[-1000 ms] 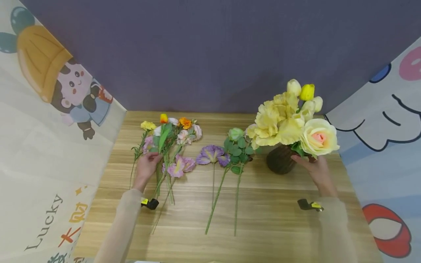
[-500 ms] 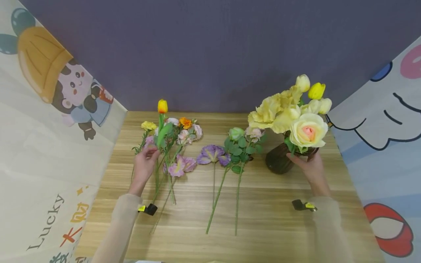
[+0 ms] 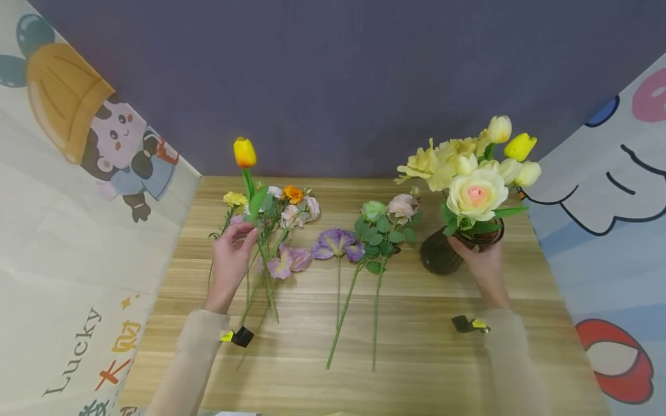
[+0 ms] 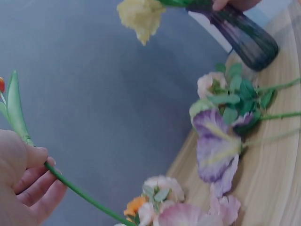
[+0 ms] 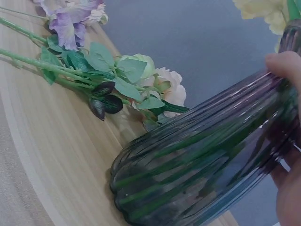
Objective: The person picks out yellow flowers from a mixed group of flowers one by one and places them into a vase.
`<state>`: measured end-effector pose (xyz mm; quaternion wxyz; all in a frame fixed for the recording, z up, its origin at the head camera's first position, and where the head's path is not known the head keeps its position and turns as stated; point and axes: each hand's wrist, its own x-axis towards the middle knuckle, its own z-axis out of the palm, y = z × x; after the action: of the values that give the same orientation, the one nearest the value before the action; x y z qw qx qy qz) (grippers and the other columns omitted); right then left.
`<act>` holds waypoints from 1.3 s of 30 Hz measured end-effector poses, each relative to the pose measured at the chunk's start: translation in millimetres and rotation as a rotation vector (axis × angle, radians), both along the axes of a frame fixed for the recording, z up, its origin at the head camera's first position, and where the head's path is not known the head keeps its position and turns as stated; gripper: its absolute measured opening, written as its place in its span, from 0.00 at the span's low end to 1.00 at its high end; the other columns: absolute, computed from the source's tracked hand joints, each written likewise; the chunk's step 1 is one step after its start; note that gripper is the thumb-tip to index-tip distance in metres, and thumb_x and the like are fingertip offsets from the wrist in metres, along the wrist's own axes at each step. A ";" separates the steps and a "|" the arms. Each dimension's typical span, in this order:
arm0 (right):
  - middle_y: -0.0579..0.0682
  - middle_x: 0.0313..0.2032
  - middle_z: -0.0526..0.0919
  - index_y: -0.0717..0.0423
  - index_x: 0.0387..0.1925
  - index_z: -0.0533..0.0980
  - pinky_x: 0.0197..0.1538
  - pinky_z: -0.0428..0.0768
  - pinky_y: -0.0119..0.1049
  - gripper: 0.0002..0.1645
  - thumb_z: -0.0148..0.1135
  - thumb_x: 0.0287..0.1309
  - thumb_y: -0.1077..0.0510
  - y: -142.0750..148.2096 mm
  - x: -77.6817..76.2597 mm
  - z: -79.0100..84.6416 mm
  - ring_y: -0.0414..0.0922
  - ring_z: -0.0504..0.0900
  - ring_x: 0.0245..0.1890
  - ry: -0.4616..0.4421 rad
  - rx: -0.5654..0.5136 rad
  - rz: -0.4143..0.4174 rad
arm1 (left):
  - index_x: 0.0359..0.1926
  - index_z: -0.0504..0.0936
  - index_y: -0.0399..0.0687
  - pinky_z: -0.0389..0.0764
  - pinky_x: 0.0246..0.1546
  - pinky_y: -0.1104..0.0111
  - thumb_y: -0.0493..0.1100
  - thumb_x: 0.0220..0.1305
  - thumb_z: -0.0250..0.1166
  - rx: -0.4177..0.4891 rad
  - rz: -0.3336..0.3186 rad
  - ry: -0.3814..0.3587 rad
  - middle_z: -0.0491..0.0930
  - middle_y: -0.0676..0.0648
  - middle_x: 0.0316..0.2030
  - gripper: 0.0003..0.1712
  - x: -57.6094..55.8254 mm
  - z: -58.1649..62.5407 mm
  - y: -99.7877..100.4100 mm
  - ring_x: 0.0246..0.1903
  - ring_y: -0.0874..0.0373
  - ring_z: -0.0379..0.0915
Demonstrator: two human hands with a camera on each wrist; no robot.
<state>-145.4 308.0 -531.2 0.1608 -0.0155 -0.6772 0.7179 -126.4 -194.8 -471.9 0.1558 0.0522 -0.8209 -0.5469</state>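
My left hand pinches the green stem of an orange-yellow tulip between thumb and fingers. The bloom stands above the flowers on the left, and the lower stem slants down toward them in the left wrist view. With my right hand I grip a dark, ribbed glass vase near its mouth. The vase leans, its base at the tabletop and its mouth toward the right. Out of it rise a pale yellow rose, ruffled yellow petals, white tulips and a yellow tulip. Green stems show through the glass.
Pink, white and orange flowers lie on the left of the wooden table. A purple iris-like flower and leafy stems with a green bloom and a pink bloom lie mid-table. A dark wall stands behind.
My left hand has raised the orange-yellow tulip up out of the left-hand flowers. My right hand has shifted left, turning the vase's mouth into view; its rose moved left, its tulips right.
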 end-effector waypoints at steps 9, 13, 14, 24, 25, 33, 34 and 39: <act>0.48 0.70 0.71 0.44 0.75 0.63 0.74 0.64 0.31 0.55 0.76 0.49 0.73 -12.1 0.3 5.9 0.44 0.67 0.70 -0.044 0.101 -0.058 | 0.46 0.79 0.20 0.84 0.44 0.80 0.26 0.66 0.66 0.134 -0.073 0.147 0.81 0.29 0.42 0.10 3.7 5.3 25.0 0.40 0.69 0.79; 0.48 0.70 0.71 0.44 0.75 0.62 0.77 0.61 0.36 0.57 0.78 0.47 0.70 -17.4 -2.9 2.7 0.43 0.67 0.71 -0.043 0.172 -0.118 | 0.45 0.79 0.19 0.84 0.43 0.79 0.24 0.65 0.66 0.170 -0.096 0.196 0.82 0.34 0.40 0.09 3.8 8.5 33.0 0.39 0.68 0.79; 0.47 0.70 0.71 0.43 0.75 0.62 0.77 0.62 0.36 0.57 0.79 0.47 0.70 -17.6 -4.4 -0.9 0.42 0.67 0.70 -0.039 0.173 -0.131 | 0.44 0.79 0.18 0.84 0.42 0.79 0.24 0.65 0.66 0.180 -0.102 0.214 0.82 0.36 0.39 0.09 3.8 10.1 34.7 0.39 0.67 0.80; 0.43 0.65 0.75 0.51 0.74 0.64 0.74 0.66 0.33 0.54 0.76 0.46 0.74 -31.6 -2.2 0.8 0.41 0.71 0.67 0.046 0.150 -0.184 | 0.43 0.78 0.17 0.85 0.43 0.76 0.21 0.64 0.65 0.258 -0.141 0.319 0.83 0.54 0.38 0.08 6.8 27.3 52.3 0.39 0.66 0.81; 0.41 0.63 0.75 0.53 0.73 0.65 0.73 0.66 0.33 0.53 0.75 0.46 0.74 -33.9 -0.6 3.8 0.40 0.71 0.66 0.050 0.151 -0.188 | 0.43 0.77 0.16 0.86 0.43 0.76 0.21 0.64 0.64 0.270 -0.150 0.327 0.83 0.53 0.37 0.08 7.3 28.8 54.8 0.39 0.66 0.81; 0.37 0.59 0.77 0.56 0.72 0.67 0.71 0.68 0.31 0.49 0.74 0.47 0.74 -43.6 7.8 16.9 0.37 0.73 0.63 0.067 0.140 -0.189 | 0.42 0.76 0.17 0.87 0.43 0.72 0.24 0.66 0.64 0.386 -0.209 0.327 0.84 0.55 0.37 0.08 9.8 36.7 82.5 0.38 0.64 0.83; 0.37 0.60 0.77 0.56 0.72 0.67 0.71 0.68 0.31 0.49 0.75 0.47 0.74 -43.9 7.8 16.6 0.38 0.73 0.63 0.066 0.137 -0.190 | 0.42 0.75 0.17 0.87 0.43 0.71 0.24 0.66 0.64 0.413 -0.221 0.329 0.84 0.55 0.37 0.08 10.2 37.5 86.9 0.38 0.63 0.84; 0.39 0.60 0.77 0.55 0.71 0.68 0.71 0.68 0.31 0.48 0.75 0.48 0.73 -43.6 5.6 12.5 0.39 0.72 0.64 0.063 0.120 -0.191 | 0.43 0.74 0.17 0.89 0.44 0.66 0.24 0.68 0.63 0.517 -0.260 0.354 0.85 0.52 0.39 0.09 12.0 43.3 111.5 0.40 0.61 0.85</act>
<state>-139.8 264.4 -518.7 0.2506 -0.0477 -0.7089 0.6576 -114.4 -83.3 -428.6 0.2063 -0.1110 -0.6152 -0.7527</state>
